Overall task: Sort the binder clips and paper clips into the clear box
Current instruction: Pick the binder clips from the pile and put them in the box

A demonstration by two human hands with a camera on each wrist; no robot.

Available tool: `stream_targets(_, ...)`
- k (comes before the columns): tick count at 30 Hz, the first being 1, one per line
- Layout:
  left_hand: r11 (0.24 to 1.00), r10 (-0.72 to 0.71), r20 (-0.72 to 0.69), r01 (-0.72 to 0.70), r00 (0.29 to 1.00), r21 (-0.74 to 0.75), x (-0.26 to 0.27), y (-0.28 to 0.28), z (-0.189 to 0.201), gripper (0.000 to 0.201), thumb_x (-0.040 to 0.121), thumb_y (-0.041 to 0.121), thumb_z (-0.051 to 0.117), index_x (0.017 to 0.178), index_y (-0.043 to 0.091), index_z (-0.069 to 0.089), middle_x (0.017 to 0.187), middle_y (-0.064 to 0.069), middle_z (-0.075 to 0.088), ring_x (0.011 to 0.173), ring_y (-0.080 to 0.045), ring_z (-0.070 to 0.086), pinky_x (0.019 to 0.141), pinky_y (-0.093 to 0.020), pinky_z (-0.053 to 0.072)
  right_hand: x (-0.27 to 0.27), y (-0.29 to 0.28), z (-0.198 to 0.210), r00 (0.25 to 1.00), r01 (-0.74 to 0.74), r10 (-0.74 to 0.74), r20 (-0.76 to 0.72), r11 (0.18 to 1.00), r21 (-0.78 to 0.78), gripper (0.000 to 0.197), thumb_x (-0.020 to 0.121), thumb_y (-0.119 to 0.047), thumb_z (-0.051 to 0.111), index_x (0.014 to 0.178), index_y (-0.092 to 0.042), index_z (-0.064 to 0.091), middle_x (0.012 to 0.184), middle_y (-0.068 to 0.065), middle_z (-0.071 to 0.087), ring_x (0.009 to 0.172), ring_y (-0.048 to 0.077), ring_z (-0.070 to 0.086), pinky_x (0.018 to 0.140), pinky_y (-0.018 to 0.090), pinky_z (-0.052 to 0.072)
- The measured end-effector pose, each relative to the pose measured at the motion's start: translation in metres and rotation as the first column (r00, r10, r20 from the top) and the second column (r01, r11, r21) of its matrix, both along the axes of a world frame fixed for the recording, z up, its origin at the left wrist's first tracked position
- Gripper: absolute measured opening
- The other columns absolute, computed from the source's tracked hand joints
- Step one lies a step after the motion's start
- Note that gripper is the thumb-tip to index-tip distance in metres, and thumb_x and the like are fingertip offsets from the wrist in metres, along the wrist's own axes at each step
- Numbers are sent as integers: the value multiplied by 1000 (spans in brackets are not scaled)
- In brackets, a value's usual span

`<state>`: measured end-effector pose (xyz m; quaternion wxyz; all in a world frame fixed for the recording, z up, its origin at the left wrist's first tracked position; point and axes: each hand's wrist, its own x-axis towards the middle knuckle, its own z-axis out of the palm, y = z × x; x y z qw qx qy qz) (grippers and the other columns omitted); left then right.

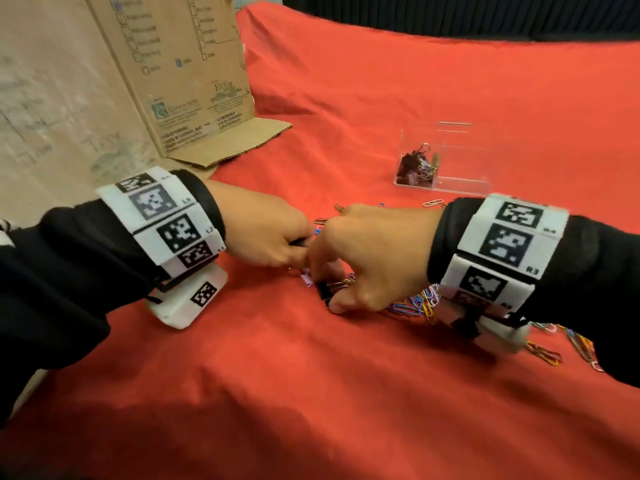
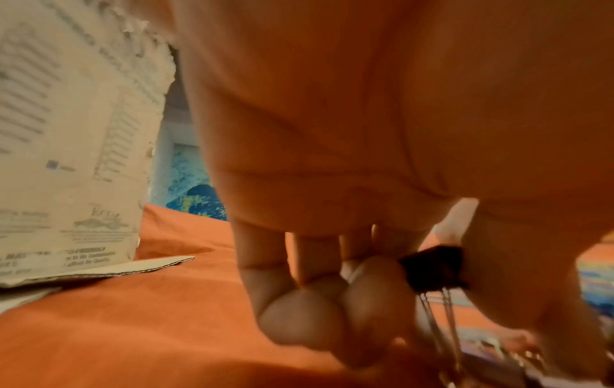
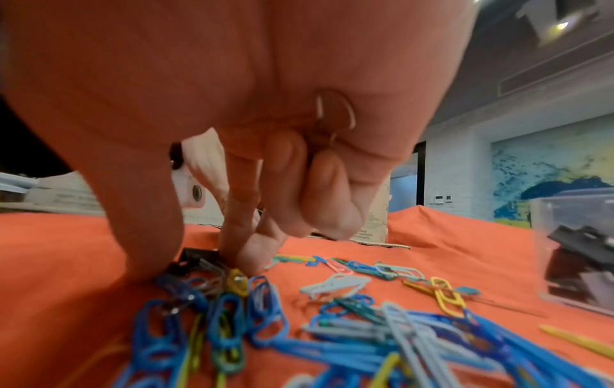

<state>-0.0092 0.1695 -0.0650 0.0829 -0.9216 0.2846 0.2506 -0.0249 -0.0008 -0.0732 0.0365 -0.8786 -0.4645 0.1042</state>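
Observation:
On the red cloth (image 1: 311, 393) my two hands meet over a heap of coloured paper clips (image 1: 419, 303) (image 3: 332, 328). My left hand (image 1: 299, 249) pinches a black binder clip (image 2: 432, 267) between thumb and fingers, its wire handles hanging down. My right hand (image 1: 329, 294) pinches another black binder clip (image 1: 323, 289) (image 3: 196, 260) lying on the cloth with thumb and forefinger. Its curled outer fingers keep a wire handle (image 3: 334, 110) against the palm. The clear box (image 1: 443, 164) (image 3: 565, 236) stands behind, with several binder clips in its left compartment.
A cardboard box (image 1: 180, 81) (image 2: 66, 157) stands at the back left, one flap flat on the cloth. A pink binder clip (image 1: 306, 279) lies under the hands. More paper clips (image 1: 571, 344) trail off to the right, and a few lie near the clear box.

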Motion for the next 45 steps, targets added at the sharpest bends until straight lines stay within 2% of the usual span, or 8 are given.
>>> stream_targets(5,1000,-4,-53,3,999,-19,4,-3,-5,22,96,41,52,103,25,66,86,2,74,79,-15,67,80,-36,54,1,-2,1,1000,-5,5,-26,1000,12,19,75,-37,75,90,-28,67,84,-10,67,68,7,56,66,25,46)
stream_targets(9,993,94,-60,-98,994,-61,6,-5,-2,20,96,37,57,88,18,58,70,2,73,66,-11,62,70,-29,50,11,-13,7,993,83,-78,-89,995,52,13,79,-31,78,74,-24,68,59,-14,67,51,-6,56,56,18,43)
stream_targets(17,953,134,-82,-151,988,-263,8,3,9,19,96,7,52,83,21,56,61,14,65,54,-7,56,62,-22,46,28,-37,21,987,163,-163,-10,978,132,11,76,-24,78,75,-30,69,75,-13,71,61,-7,58,54,2,36)
stream_targets(25,997,81,25,-81,996,16,-4,-6,-5,45,85,65,57,84,21,60,74,4,67,70,-14,60,68,-30,50,14,-43,19,992,128,-128,13,989,-79,26,66,-54,79,76,-31,72,68,-17,70,69,1,64,73,31,56)
stream_targets(31,999,40,43,-39,998,-9,-1,-4,-1,32,88,51,62,82,20,66,68,4,65,64,-12,58,67,-31,52,13,-48,15,988,155,-155,17,984,-87,10,71,-36,75,78,-29,75,70,-16,71,66,-1,62,70,22,53)
stream_targets(36,984,82,-37,-87,996,-157,-1,1,8,19,94,26,57,82,17,69,75,7,72,59,-5,57,64,-21,48,27,-61,26,968,242,-240,-75,970,24,13,73,-17,68,79,-26,75,74,-7,74,65,9,63,69,30,54)
stream_targets(41,867,174,-242,-265,955,-421,3,10,13,19,97,4,50,87,11,63,71,7,67,61,-17,46,60,-32,40,36,-73,29,872,374,-323,-368,924,77,19,90,-2,59,85,-12,73,46,-10,50,42,14,39,47,27,36)
stream_targets(45,529,191,-542,-551,818,-645,4,8,8,33,93,-8,35,77,5,60,63,-9,55,49,-15,39,48,-22,34,32,-71,24,725,462,-296,-622,879,119,19,84,-9,48,68,0,52,47,2,36,43,16,24,47,25,21)
